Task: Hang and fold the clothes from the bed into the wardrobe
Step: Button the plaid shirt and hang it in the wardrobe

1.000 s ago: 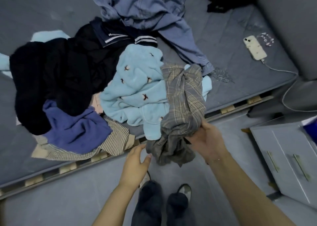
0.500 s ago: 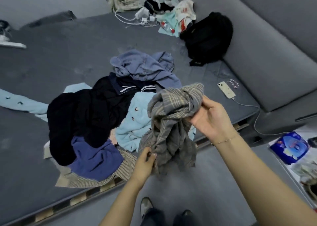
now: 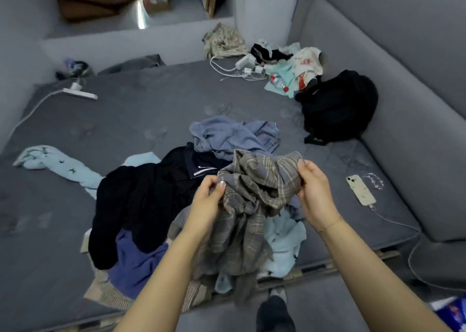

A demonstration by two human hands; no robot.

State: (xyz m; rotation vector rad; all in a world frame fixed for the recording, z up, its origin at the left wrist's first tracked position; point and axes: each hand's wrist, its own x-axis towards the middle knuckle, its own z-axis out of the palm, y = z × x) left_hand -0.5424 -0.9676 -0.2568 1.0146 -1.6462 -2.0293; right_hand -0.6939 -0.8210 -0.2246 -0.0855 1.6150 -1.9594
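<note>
A crumpled grey plaid garment (image 3: 252,200) hangs in front of me above the bed's near edge. My left hand (image 3: 208,201) pinches its upper left part, and my right hand (image 3: 315,195) grips its upper right edge. Behind it on the grey mattress (image 3: 126,120) lies a heap of clothes: a black garment (image 3: 136,200), a purple-blue one (image 3: 133,263), a light blue fleece piece (image 3: 285,238), a grey-blue shirt (image 3: 232,135) and a striped beige item (image 3: 106,291). The wardrobe is not in view.
A phone (image 3: 359,189) on a cable lies at the bed's right side beside a black backpack (image 3: 338,107). Chargers, cables and small clutter (image 3: 277,64) sit at the far corner. A light blue sleeve (image 3: 55,164) trails left. Grey padded wall runs along the right.
The plaid garment has been lifted higher off the heap. My left hand moved up from its lower hem to its upper left part. The view tilted up to show more of the bed.
</note>
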